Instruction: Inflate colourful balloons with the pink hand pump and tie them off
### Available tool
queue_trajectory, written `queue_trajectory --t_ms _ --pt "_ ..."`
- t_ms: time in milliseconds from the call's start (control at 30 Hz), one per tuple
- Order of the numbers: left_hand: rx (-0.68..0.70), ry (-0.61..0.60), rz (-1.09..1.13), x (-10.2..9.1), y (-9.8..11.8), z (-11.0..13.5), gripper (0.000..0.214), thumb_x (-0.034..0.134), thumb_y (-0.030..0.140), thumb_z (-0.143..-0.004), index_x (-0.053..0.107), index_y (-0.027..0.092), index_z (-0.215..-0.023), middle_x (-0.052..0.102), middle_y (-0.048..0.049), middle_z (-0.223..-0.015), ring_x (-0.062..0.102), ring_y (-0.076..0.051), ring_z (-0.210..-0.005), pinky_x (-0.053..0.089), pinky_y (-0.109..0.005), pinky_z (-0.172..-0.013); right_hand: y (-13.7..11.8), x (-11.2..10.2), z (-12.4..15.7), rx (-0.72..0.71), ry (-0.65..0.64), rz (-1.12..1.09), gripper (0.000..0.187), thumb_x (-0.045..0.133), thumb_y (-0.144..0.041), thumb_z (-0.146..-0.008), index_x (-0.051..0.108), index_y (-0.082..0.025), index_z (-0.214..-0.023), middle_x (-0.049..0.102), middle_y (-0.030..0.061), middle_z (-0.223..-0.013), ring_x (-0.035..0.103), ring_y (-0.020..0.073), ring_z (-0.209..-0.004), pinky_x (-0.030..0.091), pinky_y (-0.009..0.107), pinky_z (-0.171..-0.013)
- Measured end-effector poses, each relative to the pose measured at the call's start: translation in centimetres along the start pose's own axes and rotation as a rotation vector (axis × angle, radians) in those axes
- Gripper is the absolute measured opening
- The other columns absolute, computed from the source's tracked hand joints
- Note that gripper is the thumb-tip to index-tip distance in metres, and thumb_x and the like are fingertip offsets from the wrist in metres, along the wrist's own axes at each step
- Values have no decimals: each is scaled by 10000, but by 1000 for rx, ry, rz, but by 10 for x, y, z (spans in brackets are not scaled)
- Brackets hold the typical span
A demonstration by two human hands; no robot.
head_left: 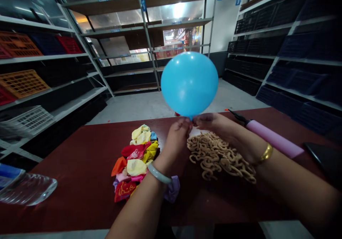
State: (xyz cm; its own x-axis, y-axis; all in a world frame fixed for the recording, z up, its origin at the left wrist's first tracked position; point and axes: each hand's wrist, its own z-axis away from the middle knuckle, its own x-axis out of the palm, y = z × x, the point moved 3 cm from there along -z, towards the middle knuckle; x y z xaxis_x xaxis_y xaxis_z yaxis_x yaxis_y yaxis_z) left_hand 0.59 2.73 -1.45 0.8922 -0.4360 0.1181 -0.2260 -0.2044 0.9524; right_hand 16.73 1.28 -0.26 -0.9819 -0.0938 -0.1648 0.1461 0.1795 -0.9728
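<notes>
An inflated blue balloon [189,83] stands above the dark red table [80,182], neck downward. My left hand [176,136] and my right hand [213,124] both pinch its neck from either side, fingers closed. Under the left wrist lies a pile of several flat coloured balloons [135,160]. Beneath the right hand lies a heap of tan curly clips or ties [219,157]. A pink hand pump [269,136] lies on the table just right of my right forearm.
A clear plastic bottle [25,189] lies at the table's left edge. A dark phone-like object [323,157] sits at far right. Metal shelving with orange, red and dark crates [22,82] lines both sides, with an open floor aisle [149,105] beyond the table.
</notes>
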Motion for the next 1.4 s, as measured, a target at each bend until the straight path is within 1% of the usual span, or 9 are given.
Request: queue_trajectory --t_ms 133,233,333,500,667,900,1067,1267,1400 --pt "-61 96 347 -12 5 -4 326 614 394 -883 493 182 -667 374 45 -584 301 -77 -487 190 -216 -454 1 -34 29 57 17 332 232 800 -435 -698 732 -231 -787 708 35 -780 619 186 -722 478 336 -684" --pt "-90 121 414 -18 9 -5 293 631 350 -878 505 177 -677 381 40 -591 326 -75 -493 195 -204 -438 1 -48 74 -36 -100 640 200 715 -437 -802 732 -239 -779 711 43 -827 638 205 -815 478 358 -775" --pt "-126 133 459 -16 10 -4 277 643 315 -870 509 176 -672 391 38 -593 351 -73 -496 213 -197 -431 3 -49 113 -90 -185 866 210 649 -420 -875 742 -242 -813 716 52 -879 632 218 -895 448 399 -884" --pt "-132 101 444 -11 10 -2 302 663 355 -864 513 172 -676 423 36 -599 371 -67 -502 225 -189 -430 20 -38 146 7 -186 1105 217 571 -390 -930 730 -249 -882 713 56 -917 623 227 -910 451 390 -826" --pt "-98 79 417 -15 1 -7 303 677 381 -844 513 174 -694 420 46 -595 351 -63 -494 218 -187 -434 37 -34 157 93 -8 1187 169 605 -360 -893 717 -241 -850 692 69 -951 627 254 -922 459 409 -801" --pt "-61 75 433 -21 -1 -9 309 664 392 -853 506 176 -698 422 37 -618 360 -69 -514 219 -171 -435 -13 -67 131 140 264 427 319 711 -548 -786 757 -243 -868 743 60 -891 661 222 -819 524 368 -742" --pt "-55 99 462 -23 4 -8 306 677 390 -841 502 173 -717 424 47 -620 358 -65 -510 226 -165 -431 -61 -60 90 73 326 -1 341 738 -514 -788 760 -236 -986 748 92 -1011 679 231 -909 550 395 -819" --pt "-76 183 457 -29 1 -8 357 713 433 -802 479 175 -726 444 54 -613 382 -59 -498 243 -158 -429 -93 -30 31 -81 234 -192 296 807 -481 -720 722 -246 -877 666 13 -785 640 153 -723 553 364 -796" --pt "-74 224 487 -34 1 -9 390 724 466 -791 473 175 -727 445 54 -616 387 -56 -501 251 -160 -437 -82 -13 1 -65 270 -7 276 790 -486 -726 703 -224 -741 654 24 -790 590 143 -715 527 331 -747"
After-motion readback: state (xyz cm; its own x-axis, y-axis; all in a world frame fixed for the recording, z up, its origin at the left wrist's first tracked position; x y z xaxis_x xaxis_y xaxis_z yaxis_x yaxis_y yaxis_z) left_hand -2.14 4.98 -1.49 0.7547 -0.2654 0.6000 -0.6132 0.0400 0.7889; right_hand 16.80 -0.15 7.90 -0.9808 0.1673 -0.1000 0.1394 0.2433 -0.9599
